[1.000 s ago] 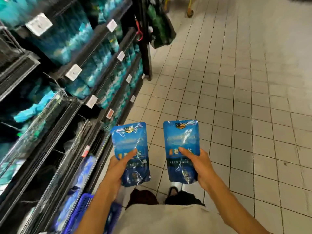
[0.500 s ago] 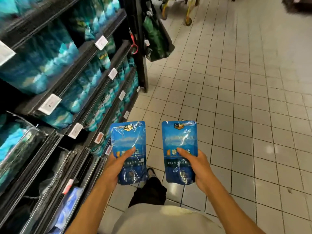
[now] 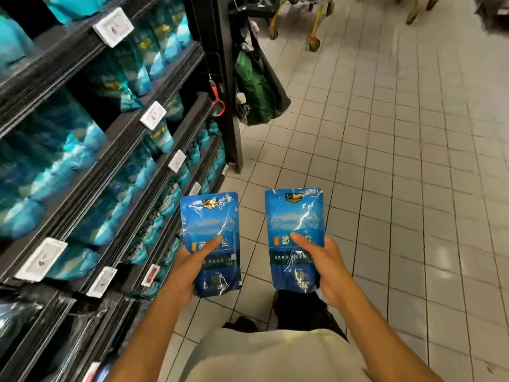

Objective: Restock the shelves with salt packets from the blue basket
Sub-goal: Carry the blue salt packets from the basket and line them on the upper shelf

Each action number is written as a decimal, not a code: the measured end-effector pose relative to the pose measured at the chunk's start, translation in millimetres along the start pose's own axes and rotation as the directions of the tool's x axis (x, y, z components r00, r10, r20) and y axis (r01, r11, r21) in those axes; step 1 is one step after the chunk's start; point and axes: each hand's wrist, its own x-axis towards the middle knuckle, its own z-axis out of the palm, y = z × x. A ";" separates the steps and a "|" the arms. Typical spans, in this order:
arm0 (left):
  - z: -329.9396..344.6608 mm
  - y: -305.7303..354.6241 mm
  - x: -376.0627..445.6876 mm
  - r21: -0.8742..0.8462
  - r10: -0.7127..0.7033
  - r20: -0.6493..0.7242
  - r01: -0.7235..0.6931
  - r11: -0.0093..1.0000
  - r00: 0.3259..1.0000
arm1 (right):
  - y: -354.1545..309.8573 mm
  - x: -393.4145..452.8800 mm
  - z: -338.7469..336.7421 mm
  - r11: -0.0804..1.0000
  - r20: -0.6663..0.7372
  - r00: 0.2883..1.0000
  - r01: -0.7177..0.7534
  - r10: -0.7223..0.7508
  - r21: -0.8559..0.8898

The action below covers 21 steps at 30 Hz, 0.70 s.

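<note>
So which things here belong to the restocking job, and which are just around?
Job: left hand holding a blue salt packet; right hand holding a second salt packet; the shelves of teal packets. The blue basket is not in view.

Around: green hanging bag, red-handled tool, trolley wheels.

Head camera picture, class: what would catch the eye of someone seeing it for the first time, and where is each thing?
First come two bright blue salt packets held upright side by side in the lower middle: the left packet gripped by the left hand, the right packet by the right hand. Down the left run dark shelves full of turquoise packets with white price tags, and a pale tiled floor fills the right.
</note>
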 end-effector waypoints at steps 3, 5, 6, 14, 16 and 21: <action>18.9 17.2 25.0 -0.025 0.014 -0.064 -0.015 1.000 0.998 | -29.9 48.6 -2.3 1.000 0.063 0.998 -0.010 0.012 -0.026; 33.3 27.5 37.2 -0.064 0.034 -0.120 -0.042 0.997 0.992 | -51.3 80.3 -2.8 0.997 0.138 0.990 -0.022 0.031 -0.069; 39.8 32.0 40.9 -0.088 0.037 -0.150 -0.051 0.995 0.988 | -61.0 94.3 -1.4 0.995 0.182 0.982 -0.028 0.045 -0.094; 68.5 68.4 47.2 -0.233 0.103 -0.364 -0.198 0.952 0.926 | -128.2 175.5 35.1 0.970 0.414 0.903 -0.011 0.115 -0.244; 67.5 75.5 43.1 -0.245 0.122 -0.408 -0.237 0.940 0.905 | -135.9 185.0 49.8 0.967 0.463 0.876 -0.015 0.136 -0.255; 49.9 91.2 36.8 -0.280 0.128 -0.513 -0.307 0.910 0.849 | -151.4 198.2 95.4 0.961 0.571 0.806 0.010 0.156 -0.276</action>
